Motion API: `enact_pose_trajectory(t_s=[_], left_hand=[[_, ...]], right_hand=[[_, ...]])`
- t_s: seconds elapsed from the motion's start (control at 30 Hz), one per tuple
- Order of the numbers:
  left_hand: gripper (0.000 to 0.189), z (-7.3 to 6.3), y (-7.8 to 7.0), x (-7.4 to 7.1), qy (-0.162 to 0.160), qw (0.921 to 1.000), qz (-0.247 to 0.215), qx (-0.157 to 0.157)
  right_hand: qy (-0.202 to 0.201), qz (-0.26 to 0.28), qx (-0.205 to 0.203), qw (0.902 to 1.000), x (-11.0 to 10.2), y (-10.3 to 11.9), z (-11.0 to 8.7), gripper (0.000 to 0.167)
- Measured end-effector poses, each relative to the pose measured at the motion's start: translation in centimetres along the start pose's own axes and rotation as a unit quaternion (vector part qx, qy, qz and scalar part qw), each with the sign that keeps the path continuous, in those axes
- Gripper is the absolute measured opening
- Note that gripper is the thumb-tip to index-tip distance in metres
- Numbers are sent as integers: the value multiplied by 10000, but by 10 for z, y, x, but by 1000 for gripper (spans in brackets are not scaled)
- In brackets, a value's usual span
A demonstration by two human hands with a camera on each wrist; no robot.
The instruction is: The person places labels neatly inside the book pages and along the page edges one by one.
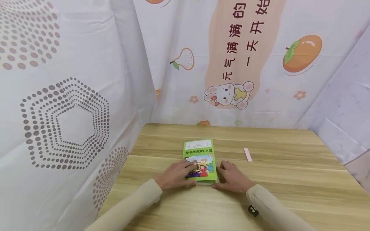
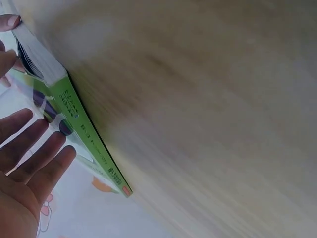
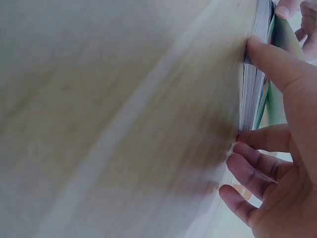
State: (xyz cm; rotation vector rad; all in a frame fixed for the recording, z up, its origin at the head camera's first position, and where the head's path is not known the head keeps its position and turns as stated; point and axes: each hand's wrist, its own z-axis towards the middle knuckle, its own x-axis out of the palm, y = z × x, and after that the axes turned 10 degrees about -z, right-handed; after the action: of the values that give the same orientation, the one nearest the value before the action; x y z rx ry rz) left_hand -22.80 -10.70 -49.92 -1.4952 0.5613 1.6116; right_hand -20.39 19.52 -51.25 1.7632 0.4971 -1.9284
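1. White curtains (image 1: 179,29) hung behind and beside a wood-grain table (image 1: 303,154); fruit (image 1: 303,53), flowers (image 1: 300,95) and a rabbit (image 1: 226,95) were printed on the back one.
2. Writing on that back one ran sideways: "元气满满的" and "一天开始".
3. Green book (image 1: 203,163) lay face up on the table, between both hands. Title read "汤姆叔叔的小屋". Cover art included a figure in red with a yellow hat. Small print in the top panel and on the spine was too small to read.
4. Left hand (image 1: 174,175): wide, fingers spread over the cover's left side, thumb at the near edge. Could not tell if all fingertips touched.
5. Right hand (image 1: 234,179): narrower, holding the book's near right corner between thumb and index finger; thumb on the page edges, other fingers loosely bent alongside.
6. Cover was slightly raised off the pages at the near edge.
7. Pink strip (image 1: 247,154) lay right of the book, apart from it. Small black item (image 1: 253,210) was by the right sleeve (image 1: 274,203); its white mark was unclear.
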Motion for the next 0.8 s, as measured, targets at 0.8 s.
enact_pose_trajectory(t_s=[0.8], left_hand=[[49,-7,-8,-17,-2758,9443,1477,1023]], right_hand=[[118,-97,-64,9999,-2,-1,1,91]])
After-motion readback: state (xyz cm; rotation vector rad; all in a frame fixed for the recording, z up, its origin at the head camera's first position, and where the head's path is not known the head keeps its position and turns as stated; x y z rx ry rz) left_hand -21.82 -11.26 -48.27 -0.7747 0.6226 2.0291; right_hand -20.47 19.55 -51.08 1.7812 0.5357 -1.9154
